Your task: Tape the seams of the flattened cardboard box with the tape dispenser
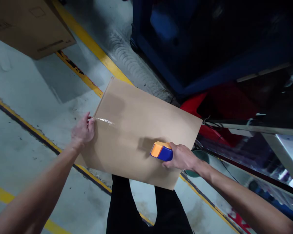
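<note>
A closed brown cardboard box (136, 120) lies below me, its broad top face toward me. At its left edge, my left hand (84, 129) is closed, with thumb and fingers pinched on the end of a strip of clear tape (104, 120). The strip shines where it runs onto the cardboard, then becomes hard to see. My right hand (182, 157) wraps around an orange-and-blue tape dispenser (162, 151) over the right part of the top. The dispenser casts a shadow on the box; whether it touches the cardboard I cannot tell.
Another large cardboard box (31, 29) stands at the upper left. A dark blue machine or cabinet (158, 68) fills the upper right, with a red object (194, 104) below it. A metal-framed rack (271, 130) and a green bucket (200, 157) are at right. Yellow lines (95, 48) cross the floor.
</note>
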A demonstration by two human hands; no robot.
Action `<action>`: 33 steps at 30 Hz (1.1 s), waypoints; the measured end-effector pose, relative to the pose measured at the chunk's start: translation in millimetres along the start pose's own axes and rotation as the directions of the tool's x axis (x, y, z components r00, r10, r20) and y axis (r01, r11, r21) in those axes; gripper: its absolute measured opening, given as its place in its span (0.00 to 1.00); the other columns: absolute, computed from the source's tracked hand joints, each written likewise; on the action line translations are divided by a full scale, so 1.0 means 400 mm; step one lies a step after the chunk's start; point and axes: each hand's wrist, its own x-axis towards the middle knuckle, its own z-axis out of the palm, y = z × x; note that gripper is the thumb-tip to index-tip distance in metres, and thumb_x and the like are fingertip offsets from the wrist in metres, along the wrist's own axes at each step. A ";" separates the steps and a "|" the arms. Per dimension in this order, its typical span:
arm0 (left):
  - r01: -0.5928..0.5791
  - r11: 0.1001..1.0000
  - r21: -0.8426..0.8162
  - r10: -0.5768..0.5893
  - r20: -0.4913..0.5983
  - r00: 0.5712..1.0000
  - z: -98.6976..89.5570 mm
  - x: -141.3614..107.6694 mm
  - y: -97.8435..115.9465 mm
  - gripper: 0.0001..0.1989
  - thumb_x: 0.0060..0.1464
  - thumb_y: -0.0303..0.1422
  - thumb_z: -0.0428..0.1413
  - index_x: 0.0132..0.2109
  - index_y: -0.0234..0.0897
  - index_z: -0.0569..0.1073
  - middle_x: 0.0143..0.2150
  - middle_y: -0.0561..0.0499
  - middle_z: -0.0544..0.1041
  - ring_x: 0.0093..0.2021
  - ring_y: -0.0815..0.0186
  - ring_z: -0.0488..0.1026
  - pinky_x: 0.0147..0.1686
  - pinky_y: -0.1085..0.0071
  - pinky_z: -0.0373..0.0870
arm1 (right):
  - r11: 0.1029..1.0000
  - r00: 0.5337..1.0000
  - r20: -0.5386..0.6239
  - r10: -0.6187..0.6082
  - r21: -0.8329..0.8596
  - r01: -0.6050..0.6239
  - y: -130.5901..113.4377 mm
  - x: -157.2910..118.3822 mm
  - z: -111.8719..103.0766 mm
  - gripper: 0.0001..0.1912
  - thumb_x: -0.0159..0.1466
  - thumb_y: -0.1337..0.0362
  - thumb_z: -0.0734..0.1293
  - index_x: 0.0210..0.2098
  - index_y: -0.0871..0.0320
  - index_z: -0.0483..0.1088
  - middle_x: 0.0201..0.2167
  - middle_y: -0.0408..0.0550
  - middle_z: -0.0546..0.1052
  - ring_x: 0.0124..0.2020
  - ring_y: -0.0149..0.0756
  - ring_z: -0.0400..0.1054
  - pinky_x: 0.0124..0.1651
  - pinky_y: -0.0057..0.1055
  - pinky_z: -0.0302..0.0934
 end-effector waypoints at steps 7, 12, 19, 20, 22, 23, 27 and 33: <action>-0.330 0.933 0.140 0.358 -0.307 0.882 0.063 -0.097 0.091 0.36 0.69 0.45 0.43 0.71 0.19 0.56 0.74 0.28 0.52 0.76 0.47 0.45 0.74 0.47 0.47 | 0.995 0.994 -0.076 0.073 0.077 -0.068 -0.002 -0.013 0.018 0.32 0.52 0.54 0.70 0.52 0.62 0.63 0.38 0.57 0.80 0.37 0.51 0.76 0.35 0.38 0.63; -0.354 0.928 0.117 0.372 -0.296 0.879 0.149 -0.144 0.151 0.36 0.68 0.45 0.46 0.74 0.28 0.53 0.75 0.34 0.52 0.77 0.51 0.43 0.75 0.47 0.41 | 0.996 0.970 -0.227 0.089 0.033 -0.084 -0.004 -0.033 0.024 0.36 0.54 0.57 0.70 0.60 0.61 0.61 0.40 0.56 0.81 0.39 0.51 0.77 0.40 0.39 0.67; -0.338 0.936 0.097 0.352 -0.269 0.897 0.143 -0.144 0.152 0.34 0.69 0.42 0.43 0.74 0.29 0.52 0.77 0.37 0.49 0.77 0.52 0.42 0.75 0.48 0.39 | 0.978 0.904 -0.412 -0.111 0.115 0.173 0.050 -0.038 0.093 0.38 0.58 0.58 0.70 0.66 0.58 0.56 0.57 0.58 0.76 0.51 0.50 0.76 0.51 0.44 0.73; -0.334 0.936 0.109 0.351 -0.254 0.901 0.139 -0.146 0.155 0.34 0.69 0.42 0.43 0.74 0.28 0.52 0.77 0.38 0.48 0.77 0.52 0.41 0.76 0.49 0.38 | 0.967 0.885 -0.436 -0.165 0.104 0.232 0.058 -0.038 0.107 0.41 0.60 0.57 0.69 0.68 0.58 0.52 0.60 0.60 0.74 0.53 0.50 0.75 0.53 0.44 0.72; -0.329 0.935 0.134 0.353 -0.227 0.908 0.135 -0.149 0.161 0.34 0.69 0.41 0.44 0.74 0.27 0.51 0.77 0.38 0.47 0.77 0.51 0.40 0.76 0.50 0.37 | 0.953 0.866 -0.436 -0.243 0.059 0.297 0.068 -0.036 0.125 0.44 0.61 0.57 0.68 0.70 0.60 0.46 0.61 0.63 0.72 0.56 0.51 0.73 0.55 0.46 0.72; -0.331 0.933 0.144 0.356 -0.214 0.910 0.134 -0.150 0.164 0.34 0.69 0.41 0.43 0.74 0.27 0.51 0.77 0.38 0.46 0.77 0.51 0.39 0.76 0.50 0.36 | 0.953 0.872 -0.417 -0.256 0.044 0.300 0.070 -0.035 0.127 0.44 0.62 0.58 0.67 0.71 0.61 0.45 0.61 0.65 0.71 0.57 0.52 0.72 0.55 0.47 0.71; -0.321 0.935 0.154 0.348 -0.216 0.912 0.142 -0.147 0.162 0.34 0.68 0.42 0.42 0.74 0.29 0.52 0.77 0.38 0.46 0.77 0.51 0.39 0.76 0.48 0.38 | 0.976 0.945 -0.270 -0.184 0.060 0.207 0.063 -0.028 0.088 0.42 0.59 0.60 0.67 0.69 0.62 0.49 0.57 0.64 0.74 0.51 0.54 0.75 0.50 0.49 0.72; -0.295 0.938 0.180 0.331 -0.222 0.917 0.157 -0.139 0.147 0.38 0.66 0.45 0.41 0.76 0.29 0.45 0.77 0.36 0.48 0.78 0.53 0.38 0.75 0.45 0.38 | 0.991 0.983 -0.135 -0.122 0.028 0.127 0.061 -0.043 0.047 0.35 0.58 0.61 0.66 0.64 0.57 0.58 0.52 0.56 0.78 0.47 0.52 0.77 0.48 0.45 0.71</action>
